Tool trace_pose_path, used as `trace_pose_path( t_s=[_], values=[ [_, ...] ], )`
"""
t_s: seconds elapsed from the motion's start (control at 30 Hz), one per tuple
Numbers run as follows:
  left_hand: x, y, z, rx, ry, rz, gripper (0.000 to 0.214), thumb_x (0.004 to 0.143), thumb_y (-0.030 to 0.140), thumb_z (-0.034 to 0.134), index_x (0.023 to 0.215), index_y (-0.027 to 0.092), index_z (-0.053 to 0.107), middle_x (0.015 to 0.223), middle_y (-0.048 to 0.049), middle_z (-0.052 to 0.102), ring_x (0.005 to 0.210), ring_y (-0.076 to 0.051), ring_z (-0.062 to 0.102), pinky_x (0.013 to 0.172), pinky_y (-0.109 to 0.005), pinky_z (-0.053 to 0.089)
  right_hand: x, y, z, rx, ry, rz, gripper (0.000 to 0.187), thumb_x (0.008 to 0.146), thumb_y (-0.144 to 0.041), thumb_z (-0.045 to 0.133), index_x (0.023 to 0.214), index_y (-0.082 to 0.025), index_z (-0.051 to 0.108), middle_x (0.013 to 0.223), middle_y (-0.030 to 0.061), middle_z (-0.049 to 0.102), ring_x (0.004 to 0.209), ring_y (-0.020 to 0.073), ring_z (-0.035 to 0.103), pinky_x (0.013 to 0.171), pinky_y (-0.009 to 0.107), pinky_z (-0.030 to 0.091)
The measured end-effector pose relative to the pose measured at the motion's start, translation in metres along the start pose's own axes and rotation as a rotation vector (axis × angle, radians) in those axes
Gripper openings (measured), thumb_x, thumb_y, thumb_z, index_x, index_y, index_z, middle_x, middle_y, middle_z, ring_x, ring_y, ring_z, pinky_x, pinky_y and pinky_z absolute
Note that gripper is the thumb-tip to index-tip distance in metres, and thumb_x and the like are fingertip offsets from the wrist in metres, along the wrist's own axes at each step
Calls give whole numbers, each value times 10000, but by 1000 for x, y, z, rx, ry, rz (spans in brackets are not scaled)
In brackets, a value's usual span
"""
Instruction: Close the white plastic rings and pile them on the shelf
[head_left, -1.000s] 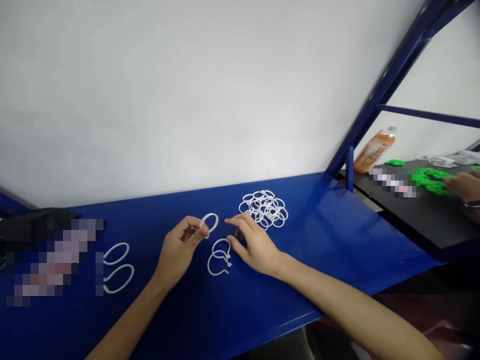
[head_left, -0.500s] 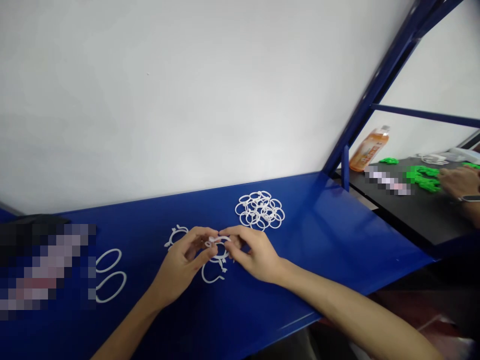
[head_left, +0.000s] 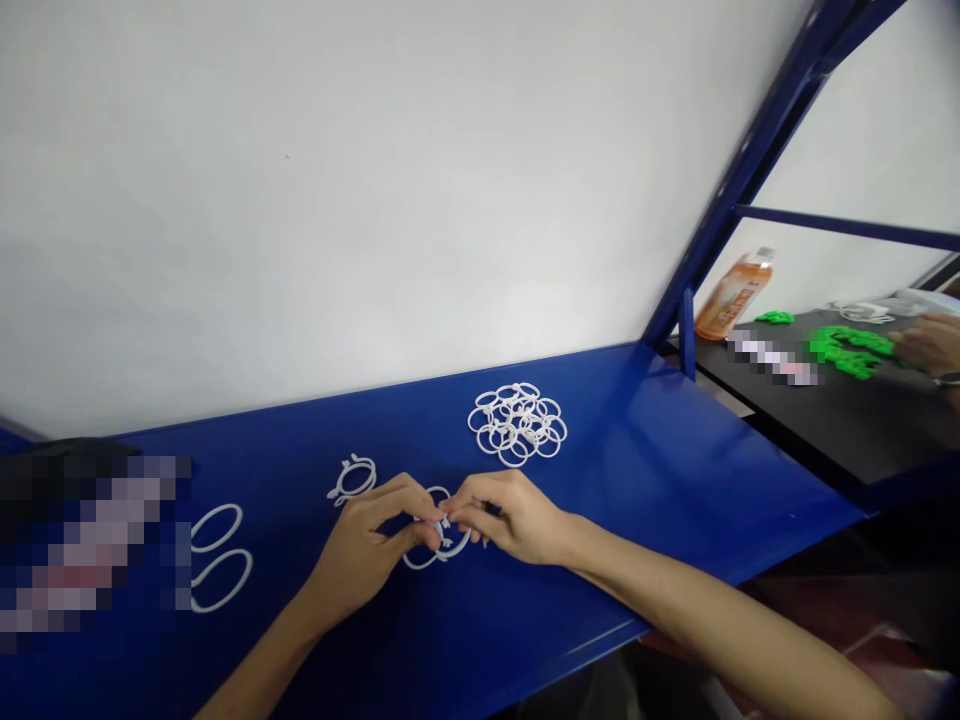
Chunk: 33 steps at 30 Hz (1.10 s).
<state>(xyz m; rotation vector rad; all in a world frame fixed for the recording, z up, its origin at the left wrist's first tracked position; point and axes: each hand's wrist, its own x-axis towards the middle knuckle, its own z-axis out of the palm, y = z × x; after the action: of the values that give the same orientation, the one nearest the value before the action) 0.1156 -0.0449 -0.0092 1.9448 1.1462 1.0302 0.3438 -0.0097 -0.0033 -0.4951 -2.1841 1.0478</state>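
My left hand [head_left: 375, 540] and my right hand [head_left: 517, 515] meet above the blue table, fingertips pinched on a white plastic ring [head_left: 454, 553] with small clasp ends. My fingers hide part of it. Beneath lies another open white ring [head_left: 420, 566], partly covered. Left of my left hand is a small group of white clasp rings [head_left: 358, 462]. Beyond my right hand, many linked or overlapping white rings [head_left: 533, 437] form a flat cluster. Farther left, two plain white rings [head_left: 248, 570] lie close together.
The blue table [head_left: 600, 480] meets a white wall [head_left: 375, 200]. A blue metal frame [head_left: 686, 335] stands at its right end. Past it, a black table [head_left: 787, 420] holds an orange drink bottle [head_left: 735, 295] and green pieces [head_left: 840, 345], near another person's hand [head_left: 930, 345]. A dark item [head_left: 75, 452] lies far left.
Both hands have lowered slightly, with their fingertips brought closer together on the ring. The held ring has turned and now hangs lower. The other person's hand has shifted to the right.
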Motion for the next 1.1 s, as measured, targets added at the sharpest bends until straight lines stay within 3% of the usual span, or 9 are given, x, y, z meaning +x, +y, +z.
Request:
trace_pose_path(
  t_s=[0.27, 0.57, 0.77, 0.9, 1.03, 1.1],
  values=[
    [-2, 4, -4, -68, -153, -118, 109, 844, 264, 704, 742, 226, 693, 759, 4, 646, 723, -143, 614, 697, -276, 460, 0, -3, -4, -133, -136, -84, 209, 1037, -214, 438, 1060, -151, 636, 879, 45, 683, 678, 101, 625, 664, 238, 545],
    [1, 6, -7, -99, -243, -79, 194, 877, 223, 646, 684, 237, 670, 695, -2, 656, 781, -170, 600, 764, -306, 473, -3, -4, 1, -228, -132, -170, 203, 1030, -198, 454, 1042, -135, 647, 905, 54, 684, 767, 121, 640, 712, 222, 516],
    [5, 0, -9, 142, -45, -92, 147, 879, 379, 662, 829, 244, 692, 862, -8, 677, 822, -171, 625, 781, -306, 501, 4, -2, 10, -392, 75, -58, 185, 1008, -242, 496, 1071, -164, 651, 946, 62, 661, 798, 149, 631, 712, 258, 523],
    [4, 1, -7, 391, 38, -59, 315, 910, 434, 605, 1192, 301, 651, 1104, -25, 704, 1014, -213, 638, 939, -386, 504, 8, 6, 1, -517, 237, 17, 187, 990, -228, 504, 1055, -161, 666, 981, 78, 643, 869, 176, 625, 764, 297, 526],
    [1, -2, -8, 592, -96, 61, 519, 858, 436, 666, 1358, 344, 564, 1313, -44, 623, 1206, -270, 561, 1067, -477, 435, 15, 23, -28, -637, 426, 163, 131, 957, -208, 560, 966, -176, 687, 964, 76, 649, 885, 188, 615, 793, 320, 508],
    [-1, -5, -8, 633, -177, 80, 580, 839, 447, 686, 1393, 362, 534, 1346, -45, 599, 1228, -282, 542, 1076, -493, 422, 21, 30, -45, -706, 450, 241, 106, 936, -182, 586, 958, -177, 690, 928, 71, 664, 870, 194, 607, 795, 327, 491]
  ],
)
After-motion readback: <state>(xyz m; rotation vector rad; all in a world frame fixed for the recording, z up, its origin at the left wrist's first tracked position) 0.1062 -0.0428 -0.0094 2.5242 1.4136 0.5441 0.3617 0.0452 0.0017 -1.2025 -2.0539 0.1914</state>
